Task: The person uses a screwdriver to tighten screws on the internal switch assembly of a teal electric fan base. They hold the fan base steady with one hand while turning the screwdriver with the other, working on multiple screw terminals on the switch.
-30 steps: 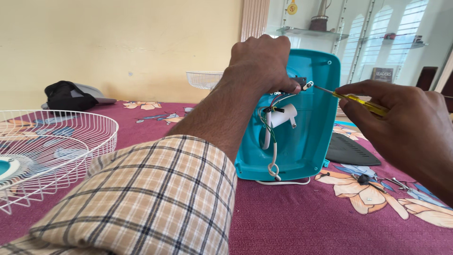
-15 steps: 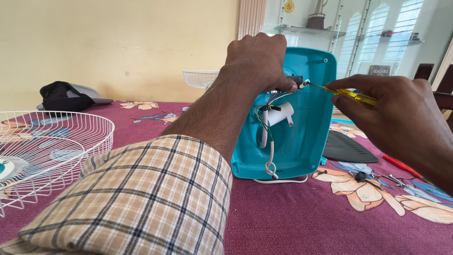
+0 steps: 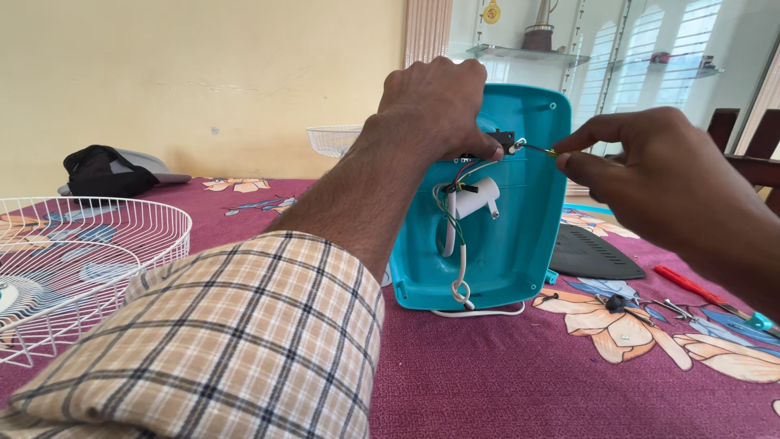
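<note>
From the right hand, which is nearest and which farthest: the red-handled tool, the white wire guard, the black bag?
Measured from the right hand in the head view:
1. Red-handled tool, just below it on the tablecloth.
2. White wire guard, far left.
3. Black bag, back left; close to the guard's rank.

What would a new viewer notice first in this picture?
The turquoise plastic housing standing upright at the centre on the maroon flowered tablecloth, white cable and wires inside. The left hand grips its top, the right hand aims a screwdriver there. A white wire fan guard lies far left.
</note>
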